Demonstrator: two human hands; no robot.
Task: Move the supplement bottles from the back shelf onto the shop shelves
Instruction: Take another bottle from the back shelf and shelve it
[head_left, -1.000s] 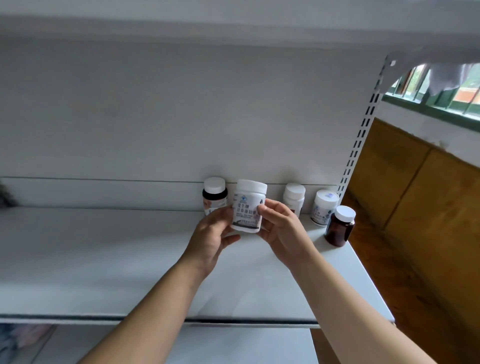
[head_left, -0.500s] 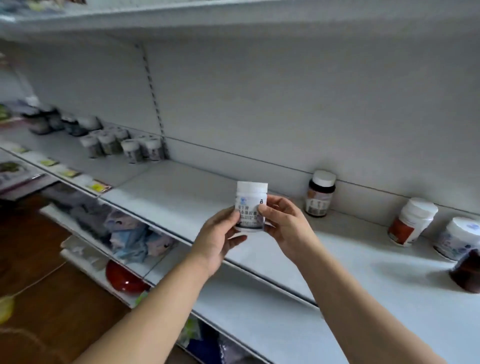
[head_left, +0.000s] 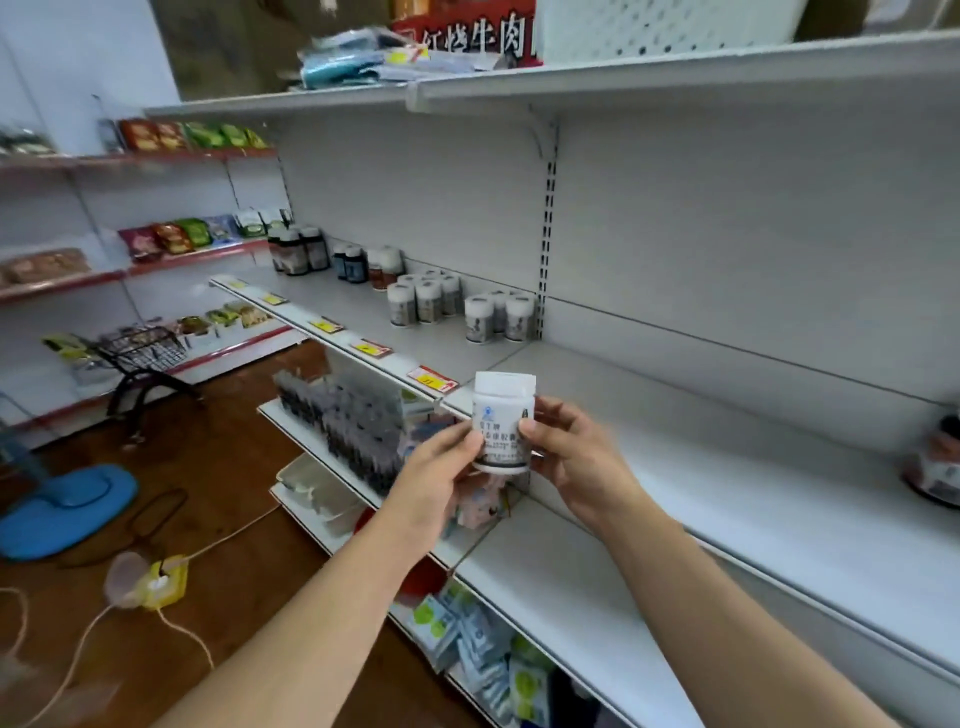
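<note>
- One white bottle (head_left: 503, 415) is held upright in the air, in front of the shelf (head_left: 727, 493) and just past its front edge, touching no shelf.
- The left hand (head_left: 441, 470) and right hand (head_left: 579, 457) each pinch one side of it. The fingers (head_left: 550, 410) curl lightly round the label, thumbs on its front, and the cap is left free.
- Slip risk: this is a fingertip pinch on a smooth, round wall. If one hand lets go before the other has a firm grip, the bottle could drop to the floor.
- Knock risk: the stocked bottles stand packed close together. Setting this one in tilted or too tight could topple its neighbours.
- Edge risk: set too near the front lip, it could overhang and fall.
- Counts:
  - One bottle in hand.
  - By the upright, a white cluster (head_left: 498, 317) of at least three.
  - Left of that, a second cluster (head_left: 423, 301) of about five or six.
  - Beyond these, more dark bottles, too blurred to count.
  - At the far right, one dark jar (head_left: 935, 467), also blurred.
</note>
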